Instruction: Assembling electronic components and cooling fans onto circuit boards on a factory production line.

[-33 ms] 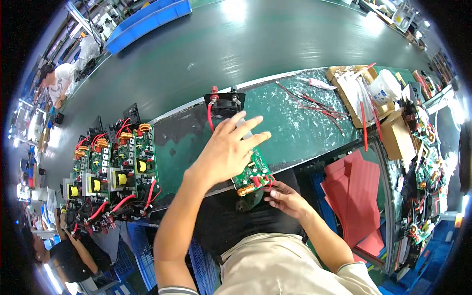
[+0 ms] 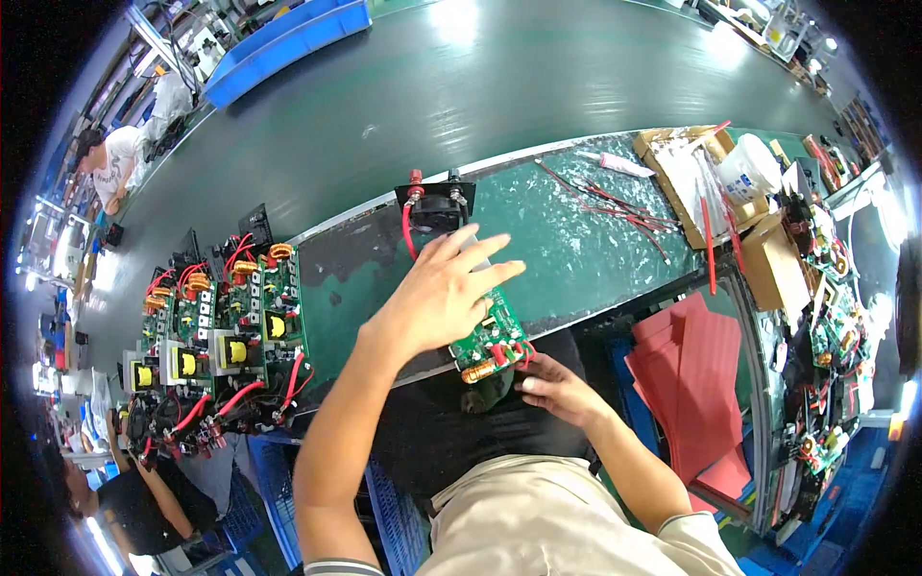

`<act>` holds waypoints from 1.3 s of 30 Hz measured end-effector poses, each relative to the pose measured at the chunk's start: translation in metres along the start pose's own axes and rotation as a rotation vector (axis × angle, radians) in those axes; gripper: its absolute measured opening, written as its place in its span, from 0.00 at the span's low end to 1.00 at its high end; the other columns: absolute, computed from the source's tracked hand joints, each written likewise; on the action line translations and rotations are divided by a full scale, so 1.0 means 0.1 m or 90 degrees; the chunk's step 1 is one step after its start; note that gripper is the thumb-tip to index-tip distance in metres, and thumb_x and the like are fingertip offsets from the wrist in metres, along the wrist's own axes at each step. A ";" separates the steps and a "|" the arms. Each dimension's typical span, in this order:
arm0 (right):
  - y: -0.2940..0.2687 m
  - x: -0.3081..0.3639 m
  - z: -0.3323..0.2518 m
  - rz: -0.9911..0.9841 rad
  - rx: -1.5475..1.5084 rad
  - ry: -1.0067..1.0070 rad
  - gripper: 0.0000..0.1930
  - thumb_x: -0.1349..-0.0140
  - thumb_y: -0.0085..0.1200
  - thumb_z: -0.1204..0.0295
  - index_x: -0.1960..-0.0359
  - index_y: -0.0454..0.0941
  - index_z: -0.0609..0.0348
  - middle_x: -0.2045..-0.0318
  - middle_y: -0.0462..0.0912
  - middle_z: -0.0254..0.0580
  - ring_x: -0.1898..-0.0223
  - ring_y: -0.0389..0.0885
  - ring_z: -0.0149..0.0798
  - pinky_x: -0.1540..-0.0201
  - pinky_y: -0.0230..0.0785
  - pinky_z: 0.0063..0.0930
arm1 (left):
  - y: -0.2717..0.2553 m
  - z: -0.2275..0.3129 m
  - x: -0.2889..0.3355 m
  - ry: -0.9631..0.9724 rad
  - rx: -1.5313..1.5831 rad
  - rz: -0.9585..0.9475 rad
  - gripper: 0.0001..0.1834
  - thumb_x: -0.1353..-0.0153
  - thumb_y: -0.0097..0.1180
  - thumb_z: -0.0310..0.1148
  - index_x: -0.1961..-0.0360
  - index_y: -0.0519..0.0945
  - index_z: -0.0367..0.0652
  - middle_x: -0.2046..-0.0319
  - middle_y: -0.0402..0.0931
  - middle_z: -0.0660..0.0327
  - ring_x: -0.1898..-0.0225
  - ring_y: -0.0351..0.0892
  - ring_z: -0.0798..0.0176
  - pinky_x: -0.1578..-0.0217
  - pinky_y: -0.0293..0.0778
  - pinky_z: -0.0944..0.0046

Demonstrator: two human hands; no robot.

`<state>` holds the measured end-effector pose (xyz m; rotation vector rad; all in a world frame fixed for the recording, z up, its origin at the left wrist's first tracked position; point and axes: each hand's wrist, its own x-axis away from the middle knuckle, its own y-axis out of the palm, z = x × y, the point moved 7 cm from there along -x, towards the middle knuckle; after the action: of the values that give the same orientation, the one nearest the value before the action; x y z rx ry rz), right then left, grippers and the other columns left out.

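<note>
A green circuit board (image 2: 499,331) lies lengthwise at the front edge of the bench, its near end jutting past the edge. At its far end stands a black panel with a fan (image 2: 441,213), a red and a black terminal and a thick red cable. My left hand (image 2: 437,293) rests over the middle of the board with fingers spread, hiding much of it. By the board's near right corner, next to a copper coil (image 2: 478,372), my right hand (image 2: 557,387) is closed with its fingertips at a thin red wire (image 2: 526,353).
Several similar boards (image 2: 230,317) stand in a row on the left. Cut red wires (image 2: 624,211), a tube (image 2: 624,165), a cardboard tray (image 2: 672,158) and a white bucket (image 2: 749,171) sit at the right. Red sheets (image 2: 687,384) lie below. Two people are at the left.
Hardly anything differs; the whole view has shifted very slightly. Both hands keep their places at the board.
</note>
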<state>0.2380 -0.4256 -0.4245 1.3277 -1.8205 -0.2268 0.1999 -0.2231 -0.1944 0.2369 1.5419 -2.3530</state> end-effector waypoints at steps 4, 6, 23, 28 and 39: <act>0.12 -0.03 -0.29 0.200 0.730 -0.406 0.45 0.52 0.75 0.68 0.33 0.61 0.60 0.43 0.75 0.44 0.41 0.72 0.41 0.39 0.66 0.38 | 0.26 -0.20 -0.05 0.028 -0.031 -0.128 0.22 0.46 0.63 0.26 0.48 0.82 0.50 0.45 0.75 0.59 0.38 0.67 0.48 0.37 0.67 0.52; 0.07 -0.16 -0.25 0.214 0.642 -0.365 0.44 0.52 0.74 0.69 0.34 0.62 0.61 0.45 0.76 0.46 0.42 0.74 0.44 0.40 0.67 0.38 | 0.25 -0.17 -0.05 0.034 -0.026 -0.097 0.21 0.46 0.62 0.26 0.48 0.82 0.50 0.47 0.76 0.61 0.40 0.68 0.49 0.38 0.68 0.53; 0.94 0.28 -3.03 0.338 1.042 -0.536 0.16 0.46 0.63 0.71 0.55 0.81 0.63 0.59 0.83 0.54 0.57 0.81 0.54 0.53 0.73 0.42 | -0.20 -0.33 0.39 -0.402 -0.200 0.220 0.26 0.48 0.68 0.31 0.45 0.80 0.46 0.51 0.81 0.59 0.43 0.71 0.52 0.42 0.69 0.52; 1.72 0.06 -2.60 0.010 0.784 -0.672 0.19 0.37 0.60 0.65 0.48 0.79 0.63 0.54 0.82 0.55 0.52 0.81 0.54 0.48 0.73 0.42 | -0.24 0.11 0.22 -0.125 0.227 0.165 0.17 0.49 0.68 0.26 0.56 0.82 0.38 0.53 0.80 0.53 0.52 0.78 0.47 0.49 0.72 0.53; 0.04 -0.34 -3.37 0.475 1.008 -0.581 0.12 0.41 0.59 0.69 0.60 0.84 0.63 0.62 0.83 0.54 0.59 0.82 0.56 0.54 0.72 0.45 | 0.22 -0.03 0.95 -0.380 0.580 0.279 0.19 0.46 0.63 0.14 0.53 0.81 0.35 0.48 0.76 0.58 0.51 0.77 0.67 0.57 0.76 0.70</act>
<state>0.4784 -0.2875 -0.2294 1.3153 -3.3394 1.5414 0.1186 -0.2447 -0.2443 0.0429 0.0838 -2.2764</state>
